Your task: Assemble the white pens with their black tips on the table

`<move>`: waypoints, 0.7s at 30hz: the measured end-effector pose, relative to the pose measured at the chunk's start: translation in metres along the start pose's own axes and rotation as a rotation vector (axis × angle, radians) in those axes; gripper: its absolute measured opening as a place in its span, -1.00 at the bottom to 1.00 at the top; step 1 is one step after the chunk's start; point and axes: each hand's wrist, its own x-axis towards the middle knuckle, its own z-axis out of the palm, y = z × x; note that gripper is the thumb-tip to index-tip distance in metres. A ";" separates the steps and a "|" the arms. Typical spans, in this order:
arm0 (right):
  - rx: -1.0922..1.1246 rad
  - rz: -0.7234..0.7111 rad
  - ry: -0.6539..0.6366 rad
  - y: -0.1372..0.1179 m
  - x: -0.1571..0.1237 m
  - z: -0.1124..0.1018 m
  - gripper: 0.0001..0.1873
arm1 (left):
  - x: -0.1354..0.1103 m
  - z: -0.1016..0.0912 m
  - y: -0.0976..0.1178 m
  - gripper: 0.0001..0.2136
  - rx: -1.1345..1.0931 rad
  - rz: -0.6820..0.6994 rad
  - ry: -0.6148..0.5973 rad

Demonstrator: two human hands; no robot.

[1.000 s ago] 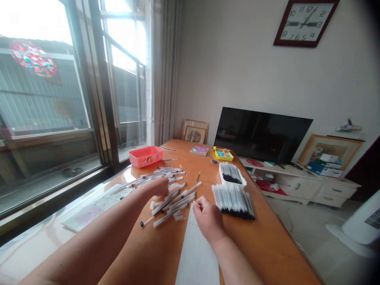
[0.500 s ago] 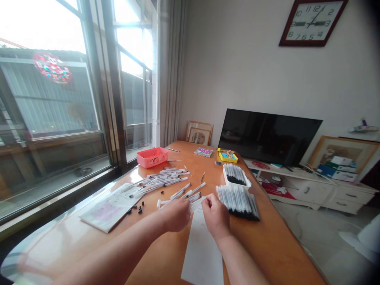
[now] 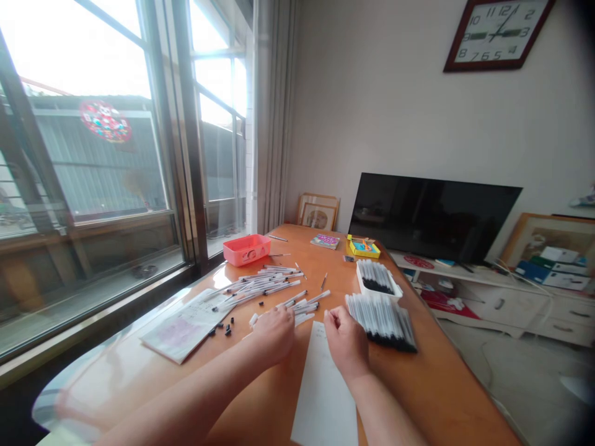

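Note:
My left hand [image 3: 275,334] reaches palm down over the near end of a loose group of white pens [image 3: 304,306]. Its fingertips are hidden behind the hand, so its grip does not show. My right hand [image 3: 346,341] is closed, thumb side up, above the far end of a long white paper strip [image 3: 325,396]; whatever it may hold is hidden. Just right of it lies a dense row of clear pens with black ends [image 3: 382,322]. More white pens [image 3: 260,282] lie scattered beyond my left hand. Small black caps [image 3: 227,328] are left of it.
On the left rests a booklet [image 3: 183,325]. A red plastic basket [image 3: 246,249] stands farther back. A white container [image 3: 379,285] of pens, a yellow box [image 3: 364,246] and a small colourful book [image 3: 325,241] are toward the far right. Beyond the wooden table [image 3: 432,384] stands a television [image 3: 432,217].
My hands have moved apart: the left has shifted left onto the white pens, away from the right. The right hand stays closed over the paper strip. The view has turned slightly left.

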 end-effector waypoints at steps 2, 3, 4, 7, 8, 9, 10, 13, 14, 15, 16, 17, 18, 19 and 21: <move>-0.002 -0.002 0.001 -0.001 0.000 -0.001 -0.69 | 0.003 0.000 -0.005 -0.73 0.024 0.024 0.010; -0.003 -0.003 0.000 -0.002 0.000 -0.001 -0.69 | 0.005 -0.001 -0.007 -0.74 0.033 0.029 0.012; -0.003 -0.004 0.000 -0.002 0.000 -0.001 -0.69 | 0.007 -0.001 -0.009 -0.74 0.042 0.026 0.014; -0.006 -0.008 0.001 -0.003 0.000 -0.002 -0.68 | 0.013 -0.004 -0.017 -0.73 0.062 -0.029 0.021; -0.010 -0.010 0.002 -0.003 0.000 -0.002 -0.68 | 0.015 -0.005 -0.018 -0.72 0.065 -0.050 0.023; -0.014 -0.011 0.004 -0.003 0.000 -0.001 -0.68 | 0.016 -0.006 -0.020 -0.72 0.068 -0.065 0.023; -0.017 -0.012 0.004 -0.003 0.000 -0.001 -0.68 | 0.016 -0.007 -0.020 -0.72 0.068 -0.072 0.026; -0.020 -0.005 -0.007 -0.002 0.000 -0.001 -0.68 | 0.013 -0.007 -0.017 -0.73 0.040 -0.062 0.046; -0.022 0.000 -0.014 -0.002 0.000 -0.001 -0.68 | 0.010 -0.006 -0.014 -0.74 0.019 -0.053 0.049; -0.025 0.005 -0.022 -0.002 0.000 0.000 -0.68 | 0.008 -0.006 -0.011 -0.75 -0.005 -0.045 0.049; -0.028 0.007 -0.030 -0.002 0.000 0.000 -0.68 | 0.005 -0.005 -0.008 -0.75 -0.028 -0.036 0.045; -0.030 0.007 -0.036 -0.003 0.000 0.000 -0.68 | 0.003 -0.005 -0.005 -0.75 -0.045 -0.027 0.037; -0.032 0.006 -0.040 -0.003 -0.001 0.000 -0.68 | 0.001 -0.004 -0.003 -0.75 -0.055 -0.020 0.031; -0.034 0.002 -0.044 -0.003 -0.001 0.000 -0.68 | -0.001 -0.003 -0.001 -0.75 -0.062 -0.014 0.028; -0.039 -0.009 -0.052 -0.003 -0.001 0.000 -0.68 | -0.004 -0.003 0.001 -0.76 -0.072 -0.013 0.030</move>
